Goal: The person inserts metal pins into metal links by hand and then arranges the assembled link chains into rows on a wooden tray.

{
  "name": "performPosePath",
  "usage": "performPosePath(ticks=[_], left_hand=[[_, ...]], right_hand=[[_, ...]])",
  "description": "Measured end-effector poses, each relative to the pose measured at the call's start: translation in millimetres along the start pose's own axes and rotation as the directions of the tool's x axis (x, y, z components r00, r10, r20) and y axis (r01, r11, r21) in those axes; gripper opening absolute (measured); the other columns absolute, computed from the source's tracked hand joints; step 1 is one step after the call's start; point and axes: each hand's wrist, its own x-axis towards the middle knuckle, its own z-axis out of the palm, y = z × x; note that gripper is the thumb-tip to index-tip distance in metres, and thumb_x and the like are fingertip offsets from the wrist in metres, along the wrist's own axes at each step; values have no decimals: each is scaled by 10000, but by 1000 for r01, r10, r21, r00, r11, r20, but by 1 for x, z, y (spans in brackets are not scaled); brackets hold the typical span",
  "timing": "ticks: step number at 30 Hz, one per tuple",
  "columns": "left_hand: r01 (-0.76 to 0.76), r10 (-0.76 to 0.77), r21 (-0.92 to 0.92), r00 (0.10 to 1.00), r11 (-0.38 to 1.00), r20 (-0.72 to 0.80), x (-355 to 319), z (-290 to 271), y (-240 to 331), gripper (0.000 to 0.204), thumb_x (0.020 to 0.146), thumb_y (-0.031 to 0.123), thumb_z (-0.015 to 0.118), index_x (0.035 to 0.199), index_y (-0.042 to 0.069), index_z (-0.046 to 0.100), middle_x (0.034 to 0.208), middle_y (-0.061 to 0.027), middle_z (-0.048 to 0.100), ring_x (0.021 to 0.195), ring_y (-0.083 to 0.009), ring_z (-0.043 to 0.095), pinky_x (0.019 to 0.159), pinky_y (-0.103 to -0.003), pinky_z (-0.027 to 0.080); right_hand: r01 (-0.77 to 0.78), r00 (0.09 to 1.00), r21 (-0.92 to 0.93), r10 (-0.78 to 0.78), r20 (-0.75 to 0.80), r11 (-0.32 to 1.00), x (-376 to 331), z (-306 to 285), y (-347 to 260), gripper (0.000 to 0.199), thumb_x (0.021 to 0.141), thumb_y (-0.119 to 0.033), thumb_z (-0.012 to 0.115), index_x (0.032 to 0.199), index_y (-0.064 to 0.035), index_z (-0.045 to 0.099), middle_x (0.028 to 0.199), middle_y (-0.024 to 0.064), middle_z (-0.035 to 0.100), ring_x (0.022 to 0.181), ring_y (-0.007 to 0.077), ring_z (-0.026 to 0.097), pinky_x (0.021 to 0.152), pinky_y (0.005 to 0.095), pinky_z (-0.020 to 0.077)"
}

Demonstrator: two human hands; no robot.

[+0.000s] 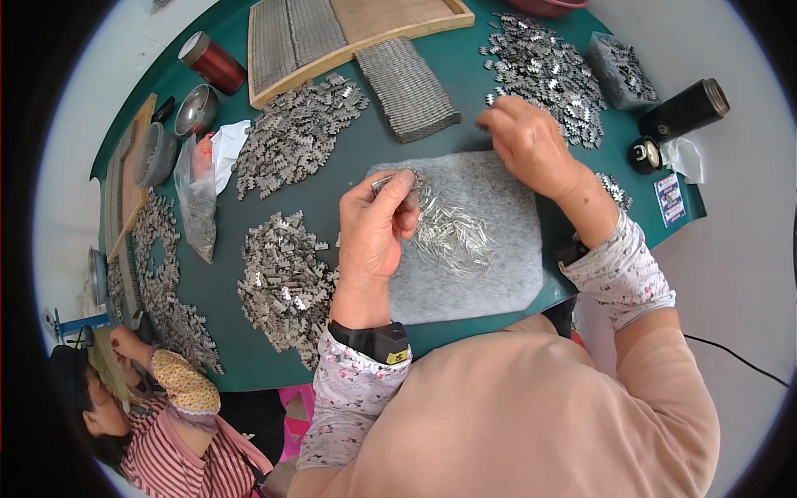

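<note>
My left hand is closed around a small stack of flat metal pieces, held over the left edge of a grey felt mat. A loose heap of thin shiny metal strips lies on the mat just right of that hand. My right hand reaches past the mat's far edge with fingers bent, at the edge of a pile of small grey metal parts. Whether it pinches a part I cannot tell.
Several heaps of grey metal parts cover the green table. A wooden tray of stacked pieces, a packed block, a copper wire spool, metal bowls, a black flask. Another person sits lower left.
</note>
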Motion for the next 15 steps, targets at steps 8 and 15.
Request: performPosePath(ticks=[8, 15], left_hand=[[-51, 49, 60, 998, 997, 34, -1, 2, -1, 200, 916, 124, 711, 972, -67, 687, 640, -16, 545, 488, -68, 441, 419, -204, 279], [-62, 60, 198, 998, 978, 18, -3, 5, -2, 194, 891, 159, 750, 948, -24, 724, 651, 5, 592, 502, -50, 493, 433, -200, 354]], right_hand=[[-5, 1000, 359, 6, -1, 933, -41, -14, -9, 267, 710, 114, 614, 937, -18, 659, 970, 111, 631, 890, 319, 628, 760, 388, 539], [-337, 941, 232, 335, 46, 912, -46, -12, -27, 118, 841, -36, 679, 954, -3, 683, 893, 130, 640, 741, 311, 652, 663, 389, 522]])
